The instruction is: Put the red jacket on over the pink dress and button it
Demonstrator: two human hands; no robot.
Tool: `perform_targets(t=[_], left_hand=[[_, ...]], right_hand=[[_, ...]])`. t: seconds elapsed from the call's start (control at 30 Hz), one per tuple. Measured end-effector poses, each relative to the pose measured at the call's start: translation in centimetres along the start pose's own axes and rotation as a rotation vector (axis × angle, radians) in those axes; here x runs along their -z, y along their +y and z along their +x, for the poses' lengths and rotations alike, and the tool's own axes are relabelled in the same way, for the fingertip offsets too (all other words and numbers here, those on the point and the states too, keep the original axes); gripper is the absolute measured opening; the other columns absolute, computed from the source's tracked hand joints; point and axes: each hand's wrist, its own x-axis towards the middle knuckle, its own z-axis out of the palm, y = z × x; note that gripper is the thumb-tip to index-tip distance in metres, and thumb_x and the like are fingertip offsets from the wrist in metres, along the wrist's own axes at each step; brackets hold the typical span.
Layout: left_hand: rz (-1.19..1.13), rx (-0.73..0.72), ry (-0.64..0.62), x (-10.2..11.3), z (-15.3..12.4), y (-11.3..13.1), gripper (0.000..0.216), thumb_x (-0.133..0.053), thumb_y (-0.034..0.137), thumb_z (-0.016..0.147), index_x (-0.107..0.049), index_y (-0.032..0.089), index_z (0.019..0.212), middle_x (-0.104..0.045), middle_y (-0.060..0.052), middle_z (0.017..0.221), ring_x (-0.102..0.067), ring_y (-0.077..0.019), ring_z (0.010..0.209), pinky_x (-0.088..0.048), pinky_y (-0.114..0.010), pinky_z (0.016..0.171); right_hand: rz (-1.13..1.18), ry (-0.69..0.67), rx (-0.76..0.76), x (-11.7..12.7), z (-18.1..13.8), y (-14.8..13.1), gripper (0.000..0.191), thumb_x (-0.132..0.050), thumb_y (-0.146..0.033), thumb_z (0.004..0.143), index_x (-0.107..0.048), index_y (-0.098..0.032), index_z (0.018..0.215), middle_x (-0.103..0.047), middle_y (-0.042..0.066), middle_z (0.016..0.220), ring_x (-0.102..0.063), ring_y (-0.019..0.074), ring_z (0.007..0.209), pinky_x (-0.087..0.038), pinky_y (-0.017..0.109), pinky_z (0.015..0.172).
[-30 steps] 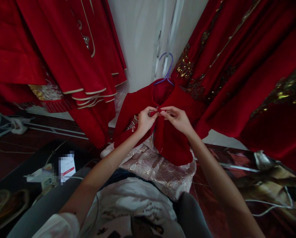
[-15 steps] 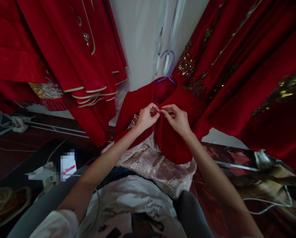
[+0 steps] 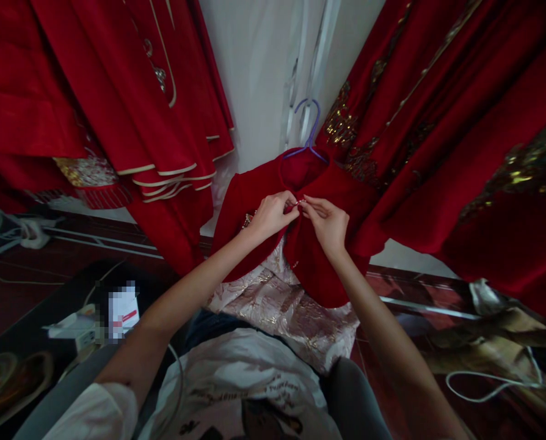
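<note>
A red velvet jacket (image 3: 316,263) hangs on a purple hanger (image 3: 308,125) in front of me. My left hand (image 3: 269,215) and my right hand (image 3: 328,221) meet at its front closure just below the collar. Both pinch the fabric edges around a small shiny fastening (image 3: 300,202). A beaded ornament (image 3: 246,219) shows on the jacket just left of my left wrist. Under the jacket lies a pale gold brocade garment (image 3: 286,311) across my lap.
Red garments with cream trim (image 3: 163,122) hang at the left; red gowns with gold embroidery (image 3: 438,122) hang at the right. A power strip and a card (image 3: 94,321) lie on the dark floor at the left. White cables (image 3: 488,385) trail at the right.
The jacket's lower hem has lifted and drawn in a little. Both hands stay pinched at the closure, shifted slightly right and closer together.
</note>
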Motion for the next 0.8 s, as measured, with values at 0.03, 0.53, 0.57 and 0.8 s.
perform_targets(t=[0.03, 0.53, 0.57, 0.8], left_hand=[[0.010, -0.001, -0.012, 0.1, 0.0, 0.0, 0.011, -0.061, 0.019, 0.080, -0.064, 0.015, 0.090, -0.071, -0.004, 0.084, -0.067, -0.0141, 0.077, -0.052, -0.024, 0.072], [0.162, -0.129, -0.123, 1.4, 0.0, 0.4, 0.008, -0.058, 0.017, 0.081, -0.065, 0.016, 0.083, -0.068, -0.003, 0.078, -0.062, -0.0139, 0.067, -0.045, -0.024, 0.065], [0.179, -0.141, -0.140, 1.4, 0.0, 0.3, 0.008, -0.057, 0.017, 0.081, -0.065, 0.016, 0.082, -0.067, -0.003, 0.077, -0.061, -0.0141, 0.067, -0.045, -0.024, 0.065], [-0.029, 0.001, 0.003, -0.8, -0.9, -0.1, 0.012, -0.053, 0.018, 0.087, -0.062, 0.016, 0.094, -0.069, -0.007, 0.094, -0.066, -0.0168, 0.084, -0.051, -0.029, 0.081]], right_hand=[[0.009, -0.012, -0.016, 0.0, 0.0, 0.0, 0.033, -0.070, -0.041, 0.078, -0.074, -0.017, 0.101, -0.075, 0.006, 0.101, -0.073, 0.0216, 0.089, -0.063, 0.036, 0.080], [-0.063, -0.087, 0.012, 0.2, 0.0, 0.8, 0.033, -0.074, -0.034, 0.075, -0.073, -0.017, 0.104, -0.076, 0.006, 0.097, -0.074, 0.0214, 0.087, -0.060, 0.040, 0.089], [-0.075, -0.106, 0.017, 0.1, 0.0, 0.9, 0.033, -0.073, -0.033, 0.076, -0.073, -0.018, 0.105, -0.075, 0.006, 0.098, -0.073, 0.0213, 0.088, -0.060, 0.040, 0.089], [-0.172, -0.188, 0.162, -0.4, -0.7, 1.0, 0.051, -0.059, -0.022, 0.081, -0.055, -0.021, 0.132, -0.062, 0.009, 0.127, -0.063, 0.0206, 0.112, -0.054, 0.039, 0.098]])
